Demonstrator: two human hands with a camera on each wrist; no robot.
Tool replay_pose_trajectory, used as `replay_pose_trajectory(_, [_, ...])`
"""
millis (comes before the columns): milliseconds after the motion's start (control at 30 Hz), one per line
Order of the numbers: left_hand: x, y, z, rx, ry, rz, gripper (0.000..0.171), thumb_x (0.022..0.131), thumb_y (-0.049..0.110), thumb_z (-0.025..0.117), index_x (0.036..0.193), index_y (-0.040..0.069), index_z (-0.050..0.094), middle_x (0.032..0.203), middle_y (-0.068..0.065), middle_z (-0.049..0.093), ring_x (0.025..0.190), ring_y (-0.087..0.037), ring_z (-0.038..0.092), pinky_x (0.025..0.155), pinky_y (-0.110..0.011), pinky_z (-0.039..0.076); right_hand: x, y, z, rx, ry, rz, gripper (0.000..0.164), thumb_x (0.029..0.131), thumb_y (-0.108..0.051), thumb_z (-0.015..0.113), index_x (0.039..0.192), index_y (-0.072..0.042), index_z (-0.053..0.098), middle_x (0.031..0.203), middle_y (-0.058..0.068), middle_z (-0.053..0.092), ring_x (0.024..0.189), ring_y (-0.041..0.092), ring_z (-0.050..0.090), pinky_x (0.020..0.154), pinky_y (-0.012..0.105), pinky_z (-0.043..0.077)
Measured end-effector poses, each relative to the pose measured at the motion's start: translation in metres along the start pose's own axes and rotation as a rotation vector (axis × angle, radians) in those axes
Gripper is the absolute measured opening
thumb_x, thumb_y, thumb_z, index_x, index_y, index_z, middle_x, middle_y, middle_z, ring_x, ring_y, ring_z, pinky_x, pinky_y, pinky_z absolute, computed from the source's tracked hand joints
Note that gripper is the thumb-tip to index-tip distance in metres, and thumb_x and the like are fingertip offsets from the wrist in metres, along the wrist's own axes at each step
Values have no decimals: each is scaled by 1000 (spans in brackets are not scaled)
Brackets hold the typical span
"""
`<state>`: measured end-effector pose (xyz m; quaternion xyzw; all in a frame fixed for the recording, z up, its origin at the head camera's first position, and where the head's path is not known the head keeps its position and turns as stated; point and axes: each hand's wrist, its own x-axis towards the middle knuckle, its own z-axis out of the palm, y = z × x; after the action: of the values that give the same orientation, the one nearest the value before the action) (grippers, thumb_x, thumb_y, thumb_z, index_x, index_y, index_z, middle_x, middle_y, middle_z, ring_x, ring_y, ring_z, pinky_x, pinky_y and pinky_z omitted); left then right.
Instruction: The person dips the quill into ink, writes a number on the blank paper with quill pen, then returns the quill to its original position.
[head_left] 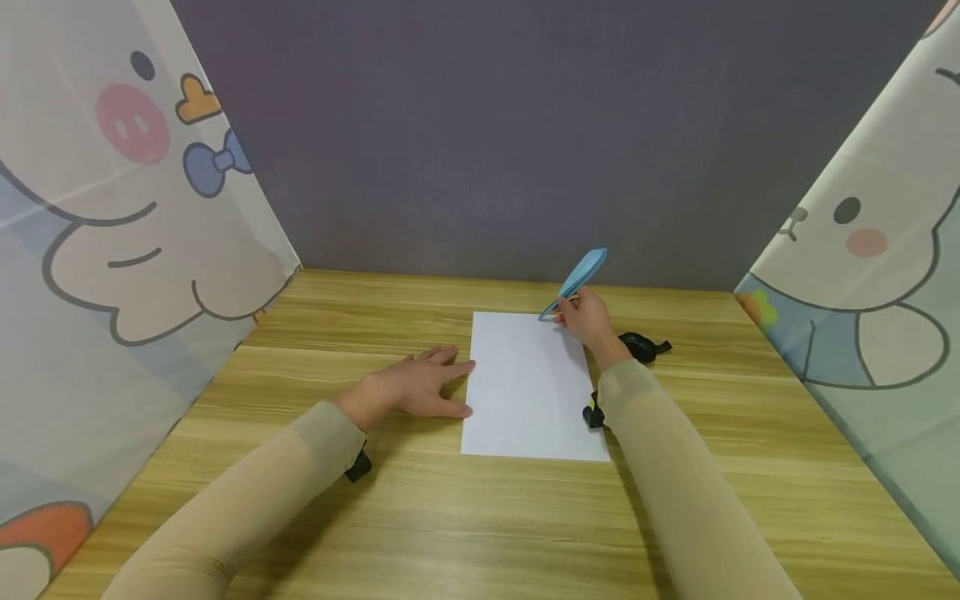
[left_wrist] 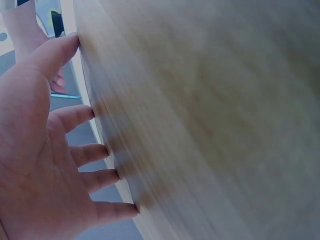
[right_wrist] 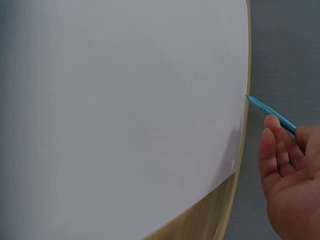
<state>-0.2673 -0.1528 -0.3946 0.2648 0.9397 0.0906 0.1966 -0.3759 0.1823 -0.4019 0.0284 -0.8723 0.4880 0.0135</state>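
A white sheet of paper (head_left: 525,392) lies on the wooden table between the two hands. My right hand (head_left: 585,321) pinches a blue pen (right_wrist: 280,119) with a broad feather-shaped top, which leans up and away to the right in the head view. The pen's tip is right at the paper's far edge. My left hand (head_left: 423,385) rests palm down with spread fingers, its thumb and index fingertips at the paper's left edge. In the left wrist view, the fingertips of that hand (left_wrist: 55,145) meet the tabletop.
Wooden tabletop (head_left: 360,533) surrounds the paper. Beyond it rises a dark grey panel (head_left: 487,142), with cartoon-printed cloth walls on the left (head_left: 165,275) and right (head_left: 870,317). Black straps (head_left: 641,347) show around the right wrist.
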Motion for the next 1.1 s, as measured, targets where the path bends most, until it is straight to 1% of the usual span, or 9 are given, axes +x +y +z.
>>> replay_pose_trajectory(133, [1,-1,1,-2,2,2,92,102,73,60,177,33,25,187,-12,9,172,-44,9,134,-72,16,0,0,0,1,3,-5,40,119,-22,48,148,5,49,134,30,70,112,41,76,82,25,60])
replay_pose_trajectory(333, [0,0,0,7,3,6,91,103,72,60,177,33,25,186,-12,9,172,-44,9,135,-72,16,-1,0,1,-1,9,-1,38,119,-22,49,146,5,51,133,29,71,112,41,76,88,33,63])
replay_pose_trajectory(433, [0,1,0,12,3,6,91,103,72,60,177,33,25,186,-12,9,172,-44,9,135,-71,16,-1,0,2,-5,10,-12,37,119,-22,49,145,5,52,132,29,72,111,41,76,90,34,64])
replay_pose_trajectory(700, [1,1,0,12,6,-3,91,102,73,61,177,33,26,186,-12,9,172,-45,9,135,-72,17,-2,-3,5,-31,5,-38,36,119,-21,50,144,4,54,131,28,73,110,40,77,85,30,63])
replay_pose_trajectory(767, [1,1,0,12,8,-3,92,102,73,61,177,33,26,186,-12,10,172,-45,9,134,-72,17,-3,-3,5,-32,3,-36,36,119,-21,50,144,4,54,131,28,73,109,40,77,86,32,64])
replay_pose_trajectory(967, [1,0,1,7,9,-2,92,102,73,61,177,33,26,186,-12,10,172,-45,9,134,-72,16,-2,-2,7,-21,-14,-32,36,118,-21,51,144,3,54,130,28,74,108,39,77,93,42,65])
replay_pose_trajectory(1100, [1,0,1,4,11,1,92,102,73,61,177,32,26,186,-13,10,172,-45,10,134,-73,17,-2,-2,8,-3,-28,-36,36,118,-21,52,143,4,54,131,29,74,107,40,77,96,46,65])
